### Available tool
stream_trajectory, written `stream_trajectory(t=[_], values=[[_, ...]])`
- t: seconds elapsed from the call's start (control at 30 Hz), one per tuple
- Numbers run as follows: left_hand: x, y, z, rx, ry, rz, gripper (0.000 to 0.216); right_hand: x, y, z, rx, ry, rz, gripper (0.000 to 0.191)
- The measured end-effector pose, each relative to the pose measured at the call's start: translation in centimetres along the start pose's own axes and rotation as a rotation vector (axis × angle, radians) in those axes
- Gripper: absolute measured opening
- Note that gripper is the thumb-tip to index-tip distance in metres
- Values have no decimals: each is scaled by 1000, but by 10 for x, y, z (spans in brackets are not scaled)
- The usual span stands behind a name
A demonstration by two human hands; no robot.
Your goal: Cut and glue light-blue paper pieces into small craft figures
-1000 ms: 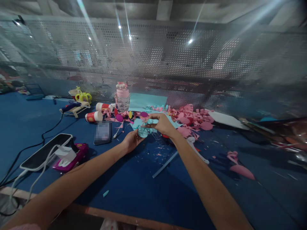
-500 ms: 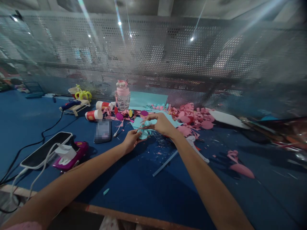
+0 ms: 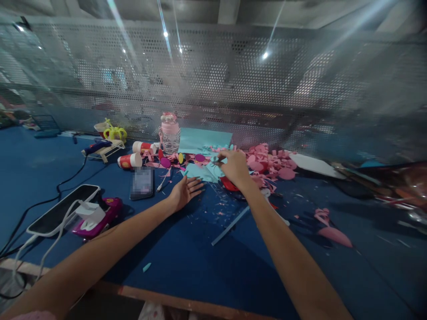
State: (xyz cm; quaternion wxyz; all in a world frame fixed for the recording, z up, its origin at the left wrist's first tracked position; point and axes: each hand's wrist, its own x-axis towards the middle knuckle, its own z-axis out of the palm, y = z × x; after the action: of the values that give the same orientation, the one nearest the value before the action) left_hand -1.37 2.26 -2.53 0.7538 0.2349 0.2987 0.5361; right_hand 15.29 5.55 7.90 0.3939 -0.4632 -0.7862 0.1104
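Paper handling seemingly needs light touch next: left hand [image 3: 182,193] spread beside nearer pale-blue sheet [image 3: 197,171], right hand [image 3: 234,170] above, grip unclear.

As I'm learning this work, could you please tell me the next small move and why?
Perhaps lower the right hand to set down anything it may pinch: it is curled near the pale-blue paper, while the left hand is open.
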Motion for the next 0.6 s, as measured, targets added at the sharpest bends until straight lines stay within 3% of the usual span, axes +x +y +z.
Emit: stream_trajectory(t=[0.13,0.17,0.3,0.6], values=[[2,2,-2,-39,70,-20,45,-1,10,-3,405,-358,41,28],[2,2,-2,-38,59,-23,46,-1,11,-3,425,-373,52,29],[3,0,-3,-16,51,4,45,-2,12,-2,320,-213,102,25],[3,-1,1,-15,169,78,39,-4,-3,11,301,-335,65,26]])
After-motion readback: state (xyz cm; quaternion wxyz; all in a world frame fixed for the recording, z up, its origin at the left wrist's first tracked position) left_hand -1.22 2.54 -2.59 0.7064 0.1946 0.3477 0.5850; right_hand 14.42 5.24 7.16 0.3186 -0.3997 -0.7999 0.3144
